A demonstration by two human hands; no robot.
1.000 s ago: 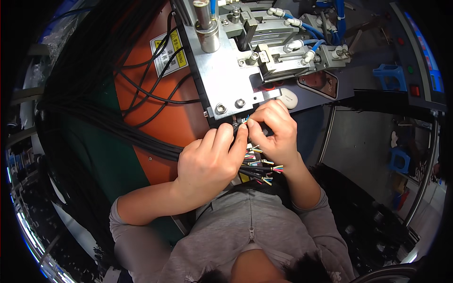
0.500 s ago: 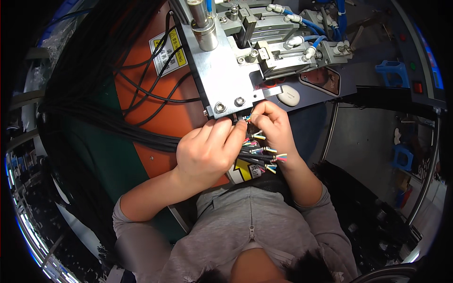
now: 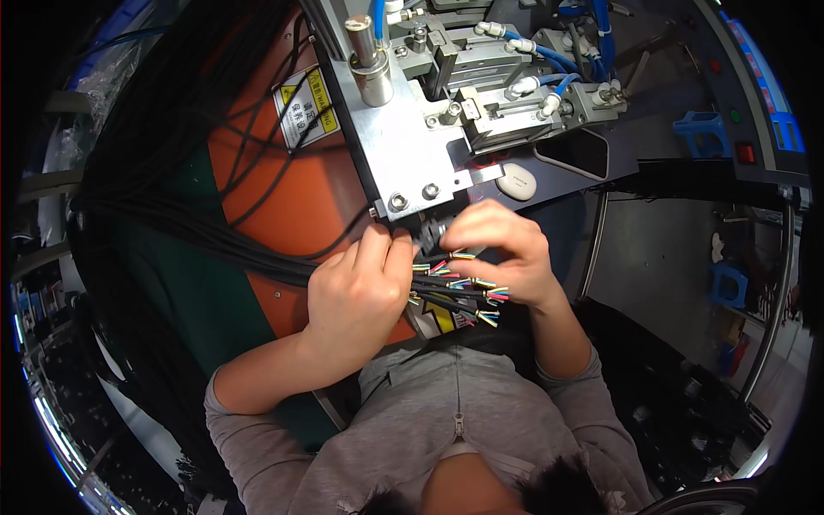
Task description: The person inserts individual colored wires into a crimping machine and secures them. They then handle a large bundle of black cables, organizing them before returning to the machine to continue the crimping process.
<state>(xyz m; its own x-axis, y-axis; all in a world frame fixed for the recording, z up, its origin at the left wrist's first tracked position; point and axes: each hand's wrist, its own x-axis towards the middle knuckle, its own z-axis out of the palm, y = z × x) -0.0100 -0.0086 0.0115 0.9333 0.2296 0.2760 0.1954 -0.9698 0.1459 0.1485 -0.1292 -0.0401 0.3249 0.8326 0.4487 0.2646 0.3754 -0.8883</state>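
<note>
Compared with a second ago, the right hand [image 3: 502,253] is lifting slightly off the cable ends and its fingers are now pinching one stripped cable tip just below the metal fixture plate [image 3: 399,142], so one end seems to be getting singled out for the machine's small opening under the plate. The left hand [image 3: 356,296] is staying closed around the bundle of black cables [image 3: 215,236], holding the multicoloured wire ends [image 3: 468,292] fanned out between both hands, touching the right palm. The bundle is trailing left across the orange and green bench surface [image 3: 283,197]. No real containers are showing close by; a blue plastic piece [image 3: 699,133] is sitting far right, contents impossible to tell. Blue air hoses [image 3: 554,60] are looping over the pneumatic block
</note>
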